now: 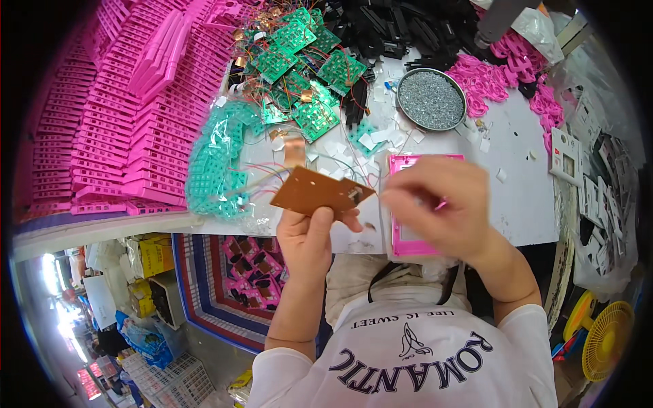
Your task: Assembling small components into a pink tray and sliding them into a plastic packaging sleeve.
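White shirt nearest the lens; beyond it, hands apart, left hand gripping a brown board.

Board pinched between thumb and fingers, tilted, held above the table's front edge. Right hand just beside it, fingers curled, blurred; cannot tell whether they hold anything. Pink frame lies under the right hand on the white tabletop; board not seated in it, so this unit looks part-done. Below-left of the left hand, striped bag with pink pieces, some showing brown: probably units further along. Ahead of the left hand, heaped green boards; farther left, stacked pink casings: plenty left, it seems. Ahead of the right hand, bowl of small grey parts.
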Demonstrator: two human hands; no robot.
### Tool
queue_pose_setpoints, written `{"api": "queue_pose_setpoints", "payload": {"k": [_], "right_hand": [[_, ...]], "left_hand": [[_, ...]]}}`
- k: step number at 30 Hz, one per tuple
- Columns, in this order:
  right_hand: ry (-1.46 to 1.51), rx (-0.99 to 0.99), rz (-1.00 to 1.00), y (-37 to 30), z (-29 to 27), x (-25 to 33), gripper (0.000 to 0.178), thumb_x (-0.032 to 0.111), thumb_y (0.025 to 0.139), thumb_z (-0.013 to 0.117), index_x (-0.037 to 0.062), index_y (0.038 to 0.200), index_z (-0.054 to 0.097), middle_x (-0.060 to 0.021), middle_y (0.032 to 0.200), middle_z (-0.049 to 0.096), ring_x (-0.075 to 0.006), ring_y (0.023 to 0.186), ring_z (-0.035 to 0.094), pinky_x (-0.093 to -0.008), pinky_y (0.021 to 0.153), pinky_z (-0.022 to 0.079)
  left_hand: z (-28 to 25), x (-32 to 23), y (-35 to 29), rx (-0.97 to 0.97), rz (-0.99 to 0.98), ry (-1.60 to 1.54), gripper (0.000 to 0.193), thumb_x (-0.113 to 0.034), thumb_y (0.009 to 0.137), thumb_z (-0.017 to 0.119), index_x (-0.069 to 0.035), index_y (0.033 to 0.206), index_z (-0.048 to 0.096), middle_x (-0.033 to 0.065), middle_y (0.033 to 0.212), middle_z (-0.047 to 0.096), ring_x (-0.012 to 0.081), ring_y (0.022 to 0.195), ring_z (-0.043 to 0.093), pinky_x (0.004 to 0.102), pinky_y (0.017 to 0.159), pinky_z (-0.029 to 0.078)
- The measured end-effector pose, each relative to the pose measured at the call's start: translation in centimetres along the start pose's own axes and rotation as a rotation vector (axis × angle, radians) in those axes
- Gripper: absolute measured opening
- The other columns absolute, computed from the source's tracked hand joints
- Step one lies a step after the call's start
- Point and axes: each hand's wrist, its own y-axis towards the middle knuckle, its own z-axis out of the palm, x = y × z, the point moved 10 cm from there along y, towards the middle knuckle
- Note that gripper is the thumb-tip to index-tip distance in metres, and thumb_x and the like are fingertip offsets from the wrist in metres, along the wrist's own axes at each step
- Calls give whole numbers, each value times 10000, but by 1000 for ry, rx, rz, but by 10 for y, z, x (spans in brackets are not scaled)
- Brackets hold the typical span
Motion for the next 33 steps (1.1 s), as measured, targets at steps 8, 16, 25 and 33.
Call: {"api": "queue_pose_setpoints", "payload": {"k": [8,16,25,33], "right_hand": [[334,-43,58,19,10,-30,111,96,806,791,46,900,760,-44,827,691,-156,789,601,-303,707,464],[149,-313,-199,-2,2,-16,123,25,780,769,35,872,689,-86,862,669,-206,813,608,-340,737,475],[878,310,678,2,76,-73,260,269,1032,582,14,1012,629,13,751,558,-55,572,465,-219,512,373],[240,480,446,-10,63,-68,270,196,941,667,14,1139,670,21,619,564,-57,515,485,-250,496,373]], "left_hand": [[6,11,-2,8,-83,8,208,-103,1038,549,50,1169,602,213,1029,720,171,644,631,356,701,574],[13,27,-14,-154,-197,-176,293,-179,1045,552,16,1264,556,200,1044,720,147,577,588,342,645,596],[5,3,-13,-68,45,130,282,-213,1057,536,-12,1253,565,266,1136,691,156,559,580,352,586,581],[6,-11,-19,169,28,152,336,-237,1037,591,4,1266,545,268,1130,691,266,803,723,397,638,599]]}}
